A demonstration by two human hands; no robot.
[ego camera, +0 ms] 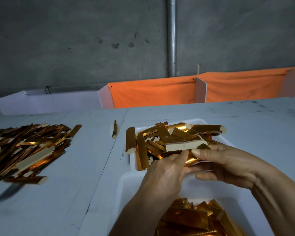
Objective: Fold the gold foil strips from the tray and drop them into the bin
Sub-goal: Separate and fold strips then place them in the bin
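Against a grey concrete wall [75, 40], a shiny gold foil strip [192, 160], creased and orange-glinting, is pinched between the left hand [167, 171] and right hand [228, 164] over the white tray [228, 138].

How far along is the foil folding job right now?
Done: folded pieces fill the bin bottom. In hand: left hand and right hand grip one strip together. Left: many strips in the tray, plus a pile on the table.
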